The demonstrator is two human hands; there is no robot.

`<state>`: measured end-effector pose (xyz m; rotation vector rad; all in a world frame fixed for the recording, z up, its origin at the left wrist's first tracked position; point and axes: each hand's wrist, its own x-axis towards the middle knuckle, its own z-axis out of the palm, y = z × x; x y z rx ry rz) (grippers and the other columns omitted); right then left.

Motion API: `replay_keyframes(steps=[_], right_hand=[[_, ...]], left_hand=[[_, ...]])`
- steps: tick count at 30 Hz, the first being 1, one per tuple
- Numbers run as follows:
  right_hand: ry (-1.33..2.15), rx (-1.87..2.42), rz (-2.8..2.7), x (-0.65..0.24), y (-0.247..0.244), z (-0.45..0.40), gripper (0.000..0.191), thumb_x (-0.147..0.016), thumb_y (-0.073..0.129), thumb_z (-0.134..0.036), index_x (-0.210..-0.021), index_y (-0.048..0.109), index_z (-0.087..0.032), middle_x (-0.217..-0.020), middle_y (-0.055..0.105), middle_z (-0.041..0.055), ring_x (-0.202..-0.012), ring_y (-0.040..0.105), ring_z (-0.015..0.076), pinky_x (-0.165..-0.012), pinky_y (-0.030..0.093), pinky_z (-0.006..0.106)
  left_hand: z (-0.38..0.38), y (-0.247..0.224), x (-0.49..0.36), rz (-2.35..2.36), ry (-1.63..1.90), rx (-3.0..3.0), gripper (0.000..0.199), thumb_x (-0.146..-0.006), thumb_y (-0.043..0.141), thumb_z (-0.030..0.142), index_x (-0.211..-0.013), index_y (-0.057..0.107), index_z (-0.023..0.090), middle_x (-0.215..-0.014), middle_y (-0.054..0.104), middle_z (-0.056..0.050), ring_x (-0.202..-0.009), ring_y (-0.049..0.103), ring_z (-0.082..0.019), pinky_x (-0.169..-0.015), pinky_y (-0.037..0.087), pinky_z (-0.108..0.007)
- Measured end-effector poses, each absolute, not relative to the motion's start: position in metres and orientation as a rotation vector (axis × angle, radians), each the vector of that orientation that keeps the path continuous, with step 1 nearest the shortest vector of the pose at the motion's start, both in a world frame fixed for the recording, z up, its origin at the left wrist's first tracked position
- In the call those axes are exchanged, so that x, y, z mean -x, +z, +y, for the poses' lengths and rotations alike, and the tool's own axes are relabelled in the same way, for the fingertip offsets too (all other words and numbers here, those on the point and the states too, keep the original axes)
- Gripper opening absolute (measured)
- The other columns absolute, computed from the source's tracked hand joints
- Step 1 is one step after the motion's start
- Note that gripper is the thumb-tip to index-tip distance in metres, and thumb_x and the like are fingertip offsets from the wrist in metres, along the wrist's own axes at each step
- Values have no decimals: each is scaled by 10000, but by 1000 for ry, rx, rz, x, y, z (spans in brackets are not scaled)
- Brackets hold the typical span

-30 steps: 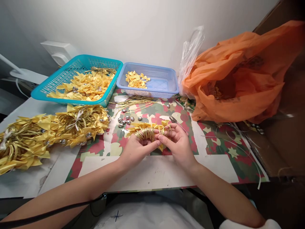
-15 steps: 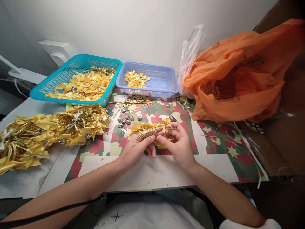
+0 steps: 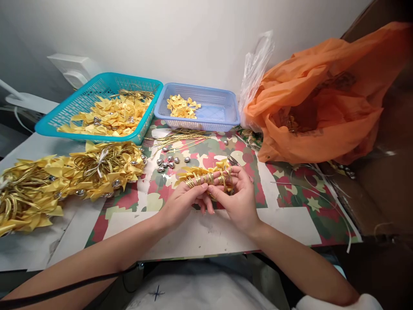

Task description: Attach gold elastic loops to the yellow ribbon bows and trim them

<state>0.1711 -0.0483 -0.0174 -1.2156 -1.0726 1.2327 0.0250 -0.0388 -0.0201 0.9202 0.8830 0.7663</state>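
Observation:
Just above the table's front part, both hands hold a bunch of yellow ribbon bows on gold cord loops (image 3: 209,177). My left hand (image 3: 182,200) is closed on the bunch's left side, with its thumb across the cords. My right hand (image 3: 238,198) grips the right side, its thumb close to the left thumb and its fingers behind the loops. Yellow bows stick out along the far side of the bunch. Parts of the cords are hidden by the fingers. Several small silver bells (image 3: 169,162) lie on the patterned paper a little beyond my left hand.
A teal basket (image 3: 45,125) holds yellow bows, and a blue basket (image 3: 222,97) holds smaller ones. Gold cords (image 3: 180,138) lie before them. Tied bow bundles (image 3: 97,168) lie at left. An orange bag (image 3: 322,142) stands at right. Scissors (image 3: 233,161) lie beyond my right hand.
The camera view has shifted slightly. Both hands keep hold of the bunch in nearly the same place, with only small changes in the fingers and loops.

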Motion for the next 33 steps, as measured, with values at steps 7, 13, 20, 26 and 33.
replay_keyframes(steps=[7, 13, 20, 26, 33], right_hand=[[1290, 1164, -1016, -171, -16, -47, 346, -684, 744, -199, -898, 478, -252, -848, 684, -43, -553, 606, 81, -527, 526, 217], [1311, 1128, -1068, -174, -18, -47, 326, -733, 718, -222, -942, 471, -259, -856, 655, -36, -655, 606, 103, -592, 512, 230], [1255, 1132, -1087, -173, -19, -48, 288, -775, 673, -203, -960, 459, -254, -861, 639, -32, -705, 609, 109, -618, 511, 232], [1120, 1153, -1223, -173, -23, -49, 196, -842, 596, -198, -961, 448, -247, -873, 620, -33, -624, 576, 83, -559, 493, 218], [957, 1220, -1372, -174, -28, -50, 186, -867, 559, -195, -1015, 457, -243, -901, 592, -12, -722, 606, 111, -636, 515, 252]], left_hand=[[-40, -21, -26, 857, 763, -915, 294, -799, 672, 423, -745, 730, 140, -540, 685, -55, -531, 622, -162, -509, 422, -250], [-39, -18, -26, 860, 777, -862, 268, -770, 699, 388, -646, 677, 152, -535, 680, -51, -516, 612, -150, -504, 425, -243], [-38, -18, -25, 773, 762, -792, 200, -777, 644, 321, -722, 675, 132, -589, 701, -80, -572, 644, -182, -520, 452, -260], [-37, -24, -24, 656, 746, -754, 226, -833, 538, 283, -852, 689, 116, -694, 728, -111, -669, 685, -229, -552, 487, -287], [-36, -27, -22, 598, 704, -793, 307, -853, 496, 328, -812, 709, 111, -722, 727, -120, -698, 663, -212, -605, 505, -287]])
